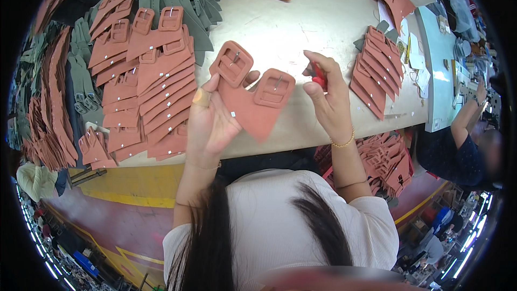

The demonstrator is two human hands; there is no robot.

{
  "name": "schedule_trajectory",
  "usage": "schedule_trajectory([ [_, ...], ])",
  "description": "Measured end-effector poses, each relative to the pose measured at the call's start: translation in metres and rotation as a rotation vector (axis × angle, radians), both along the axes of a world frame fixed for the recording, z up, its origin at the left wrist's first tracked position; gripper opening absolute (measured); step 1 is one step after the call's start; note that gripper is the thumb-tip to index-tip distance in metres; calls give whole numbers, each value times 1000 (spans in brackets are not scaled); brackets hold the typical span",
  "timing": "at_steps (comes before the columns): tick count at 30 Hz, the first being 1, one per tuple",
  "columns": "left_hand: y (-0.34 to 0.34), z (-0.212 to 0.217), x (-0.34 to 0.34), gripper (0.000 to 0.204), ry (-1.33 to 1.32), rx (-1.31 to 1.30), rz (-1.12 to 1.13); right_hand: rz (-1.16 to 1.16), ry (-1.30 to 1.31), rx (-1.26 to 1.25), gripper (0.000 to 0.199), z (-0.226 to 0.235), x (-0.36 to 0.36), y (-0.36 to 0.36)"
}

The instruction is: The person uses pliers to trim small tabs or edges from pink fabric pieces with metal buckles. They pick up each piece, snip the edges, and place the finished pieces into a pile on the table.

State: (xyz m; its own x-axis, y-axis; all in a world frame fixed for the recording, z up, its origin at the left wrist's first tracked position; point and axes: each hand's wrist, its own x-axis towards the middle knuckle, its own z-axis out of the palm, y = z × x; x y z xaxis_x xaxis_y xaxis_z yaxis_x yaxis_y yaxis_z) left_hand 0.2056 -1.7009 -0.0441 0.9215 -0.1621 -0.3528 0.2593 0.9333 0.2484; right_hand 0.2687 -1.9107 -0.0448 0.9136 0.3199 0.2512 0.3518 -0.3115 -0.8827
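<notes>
My left hand (212,126) holds up a terracotta leather-like piece (253,110) by its left side, thumb in front and fingers behind. Two covered square buckles (274,87) with metal prongs stand at its upper end, and a small white sticker sits on its face. A yellowish wrap covers part of my left thumb. Just right of the piece, apart from it, my right hand (333,105) is closed around a small red-handled tool (319,77). Most of that tool is hidden in my palm, so its kind is unclear.
Overlapping stacks of buckled terracotta pieces (167,89) cover the table's left, with grey-green straps (186,0) behind. Another stack (377,67) lies at right. Below the table edge sits a heap of terracotta pieces (382,161). A co-worker's arm (466,110) reaches over the adjoining pale-blue table (433,64).
</notes>
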Motion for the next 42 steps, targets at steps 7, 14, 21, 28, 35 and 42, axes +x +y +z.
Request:
schedule_trajectory([
  [7,-11,2,1,59,-81,139,124,-31,-304,-314,44,4,-17,-2],
  [14,-27,8,-4,81,-175,427,183,-104,-386,-292,40,3,-19,8],
  [21,-29,13,-6,79,-181,485,204,-108,-345,-239,40,4,-17,13],
  [28,-32,11,-5,77,-183,491,230,-113,-396,-262,38,3,-14,13],
  [35,-42,7,-6,77,-229,611,311,-137,-426,-229,34,0,-13,16],
  [42,-46,6,-10,75,-218,651,297,-159,-347,-139,29,-2,-15,20],
])
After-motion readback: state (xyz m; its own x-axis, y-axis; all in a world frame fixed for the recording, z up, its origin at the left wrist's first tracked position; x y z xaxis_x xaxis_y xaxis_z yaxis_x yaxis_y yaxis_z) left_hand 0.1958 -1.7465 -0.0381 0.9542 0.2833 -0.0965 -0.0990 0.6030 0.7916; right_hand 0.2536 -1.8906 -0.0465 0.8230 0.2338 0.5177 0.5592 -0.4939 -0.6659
